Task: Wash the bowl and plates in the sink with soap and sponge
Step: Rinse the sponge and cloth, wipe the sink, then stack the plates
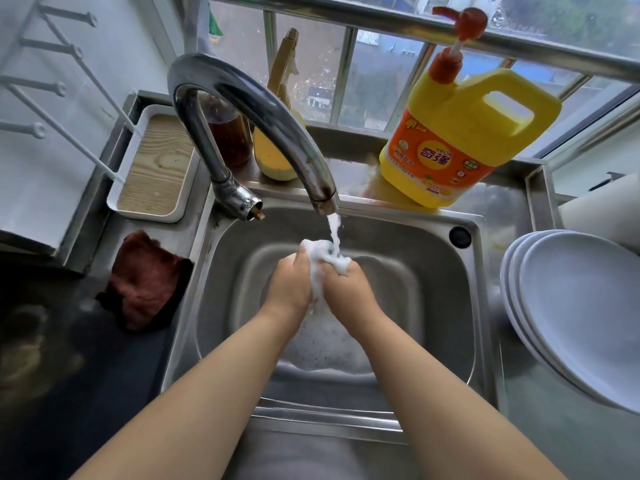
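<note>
Over the middle of the steel sink [408, 244] my left hand [291, 284] and my right hand [348, 289] squeeze a white foamy sponge [320, 258] between them. Water runs from the curved tap [263, 109] straight onto the sponge. Suds lie on the sink floor under my wrists. White plates [581, 306] are stacked on the counter to the right of the sink. The yellow soap bottle [460, 133] with a red pump stands on the ledge behind the sink. No bowl shows.
A dark red cloth [145, 282] lies on the counter left of the sink. Behind it sits a white tray with a wooden insert [156, 168]. A brown jar [228, 136] and a yellow brush [277, 147] stand behind the tap, below the window bars.
</note>
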